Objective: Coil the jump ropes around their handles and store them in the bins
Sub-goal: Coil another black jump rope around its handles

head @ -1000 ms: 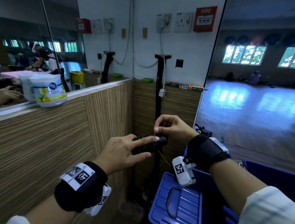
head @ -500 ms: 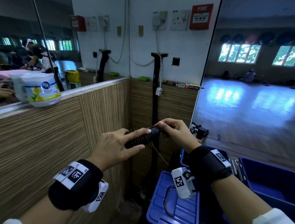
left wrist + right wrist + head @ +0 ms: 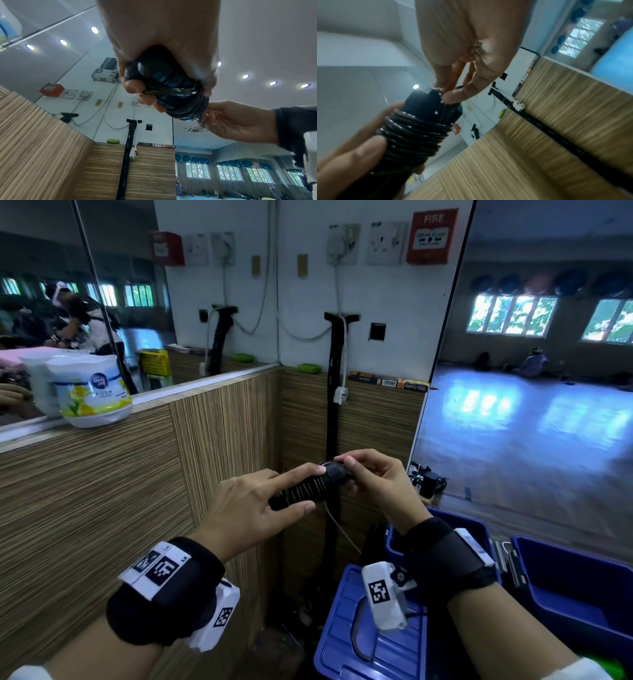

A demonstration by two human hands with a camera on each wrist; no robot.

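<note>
My left hand [image 3: 274, 498] grips the black jump rope handles [image 3: 308, 486], held level at chest height, with the index finger lying along the top. Black rope [image 3: 412, 134] is coiled in many tight turns around the handles [image 3: 164, 81]. At the right end of the bundle my right hand [image 3: 356, 474] pinches the thin rope end against the handle tip [image 3: 435, 98]. A loose strand of rope [image 3: 337, 529] hangs down from the bundle toward the floor. Blue bins [image 3: 582, 587] stand below on the right.
A wood-panelled half wall [image 3: 102, 491] runs along the left with a white tub [image 3: 92, 392] on its ledge. A black post [image 3: 334, 412] stands in the corner behind the hands. A blue bin lid [image 3: 352, 642] lies below. Mirrors line the walls.
The right hand has dropped from above the bundle to its right end, carrying the rope round. The bundle sits a little further from the body; the left hand keeps its grip.
</note>
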